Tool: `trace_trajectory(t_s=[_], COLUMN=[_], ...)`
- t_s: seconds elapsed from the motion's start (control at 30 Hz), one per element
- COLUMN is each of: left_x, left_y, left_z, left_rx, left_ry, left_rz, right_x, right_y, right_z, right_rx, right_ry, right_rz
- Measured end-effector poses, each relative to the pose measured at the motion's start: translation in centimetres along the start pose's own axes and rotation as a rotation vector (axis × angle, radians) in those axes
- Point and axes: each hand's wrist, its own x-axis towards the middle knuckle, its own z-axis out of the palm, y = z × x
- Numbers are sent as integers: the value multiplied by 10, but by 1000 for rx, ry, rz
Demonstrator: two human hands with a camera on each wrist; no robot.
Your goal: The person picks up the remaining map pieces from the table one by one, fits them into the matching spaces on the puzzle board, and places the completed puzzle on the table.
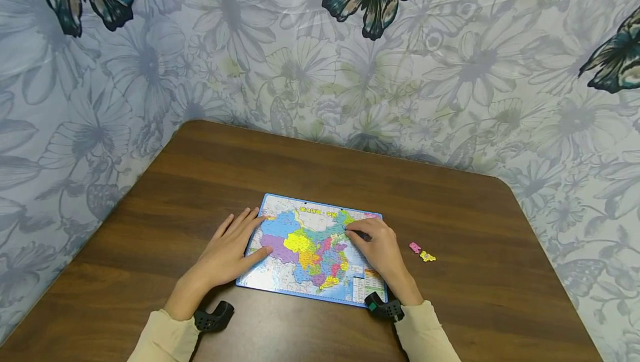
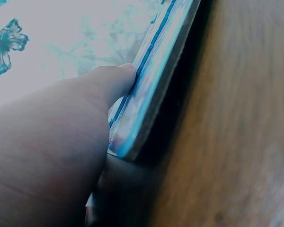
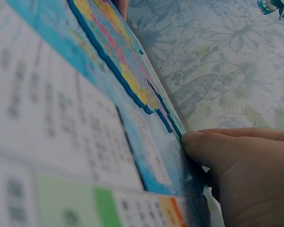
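A map jigsaw puzzle point(image 1: 280, 287) of China, with a blue border and many-coloured pieces, lies flat on the table. My left hand point(image 1: 222, 254) is spread over its left edge. The thumb point(image 2: 120, 75) rests on the face, the other fingers near the upper left corner. At the upper right of the map, my right hand point(image 1: 375, 242) is bent with thumb and forefinger together, pinching a small puzzle piece that the fingertips almost wholly hide. In the right wrist view the thumb point(image 3: 199, 144) reaches down to the map surface. Its other fingers are largely out of sight.
Right of the board lie a pink puzzle piece point(image 1: 415, 247) and a yellow puzzle piece point(image 1: 427, 256). The brown wooden table point(image 1: 475, 306) has rounded far corners. A cloth point(image 1: 300, 73) printed with flowers and butterflies stands behind it. Each wrist wears a black band point(image 1: 214, 317).
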Motion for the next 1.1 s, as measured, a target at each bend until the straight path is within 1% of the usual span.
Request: trace_trajectory(t_s=[0.13,0.23,0.7,0.87,1.1], left_x=[0,0,-1,0,-1], left_y=[0,1,4,3,3], left_z=[0,-1,-4,-4,-3], left_rx=[2,-4,-7,-4,-6], left_ry=[2,-1,19,6,1], left_rz=[0,-1,8,1,-7], right_x=[0,1,1,0,-4], right_y=[0,-1,-6,-4,-2], right_z=[1,1,-1,-2,1], right_rx=[-24,-33,-40,-23,1], right_ry=[3,-1,-48,-66,-71], right_rz=[-34,-42,-41,-30,-9])
